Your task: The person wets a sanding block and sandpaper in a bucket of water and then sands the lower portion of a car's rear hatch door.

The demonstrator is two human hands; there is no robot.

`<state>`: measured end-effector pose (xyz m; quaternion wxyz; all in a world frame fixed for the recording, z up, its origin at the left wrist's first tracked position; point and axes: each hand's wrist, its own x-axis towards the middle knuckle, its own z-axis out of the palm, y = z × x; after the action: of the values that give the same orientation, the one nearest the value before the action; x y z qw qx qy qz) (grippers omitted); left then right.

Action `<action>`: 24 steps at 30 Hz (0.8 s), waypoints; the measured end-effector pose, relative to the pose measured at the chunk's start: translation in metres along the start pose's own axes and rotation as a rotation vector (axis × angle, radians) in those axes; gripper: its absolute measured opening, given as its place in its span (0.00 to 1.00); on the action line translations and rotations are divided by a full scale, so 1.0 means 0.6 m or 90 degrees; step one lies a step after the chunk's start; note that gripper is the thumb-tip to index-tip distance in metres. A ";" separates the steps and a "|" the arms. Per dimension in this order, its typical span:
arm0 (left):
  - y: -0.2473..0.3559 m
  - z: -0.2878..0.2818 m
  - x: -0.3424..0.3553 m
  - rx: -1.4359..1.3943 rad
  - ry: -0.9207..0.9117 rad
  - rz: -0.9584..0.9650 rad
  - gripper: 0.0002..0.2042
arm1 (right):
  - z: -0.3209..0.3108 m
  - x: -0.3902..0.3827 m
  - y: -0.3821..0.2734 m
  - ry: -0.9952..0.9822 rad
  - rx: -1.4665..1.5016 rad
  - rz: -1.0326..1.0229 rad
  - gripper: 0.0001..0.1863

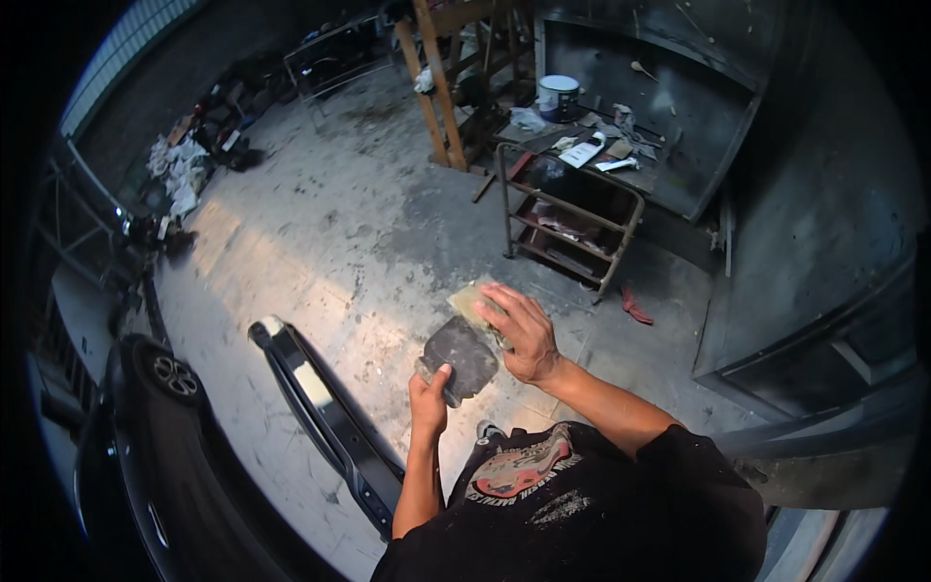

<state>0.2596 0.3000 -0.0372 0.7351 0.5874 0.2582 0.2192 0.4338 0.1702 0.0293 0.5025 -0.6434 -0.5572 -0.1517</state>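
Note:
My left hand grips a dark grey, worn sheet that looks like sandpaper, with the thumb on top of its lower left corner. Just above it, my right hand is closed on a pale yellowish, flat pad; the fingers lie over its right side and hide part of it. The pad is close to the sheet's upper edge; whether they touch I cannot tell. Left of my hands, a long black car bumper lies low, with a cream patch on its surface.
A dark car stands at the left. Ahead is a metal trolley with shelves, before a bench holding a paint can and scraps. A red object lies on the floor. A wooden frame stands farther back.

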 end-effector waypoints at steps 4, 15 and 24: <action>-0.023 0.063 0.133 -0.083 0.016 0.044 0.10 | -0.001 -0.023 0.151 -0.258 -0.105 0.481 0.21; -0.076 0.184 0.454 -0.018 -0.261 -0.045 0.23 | 0.041 0.056 0.392 -0.335 -0.041 0.330 0.37; -0.077 0.240 0.663 0.186 -0.210 -0.067 0.26 | -0.046 0.231 0.794 -0.149 -0.174 0.510 0.22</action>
<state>0.6586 0.4311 -0.1057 0.6847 0.7013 0.1938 0.0415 0.9043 0.2860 -0.0813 0.3652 -0.8822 -0.2917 0.0565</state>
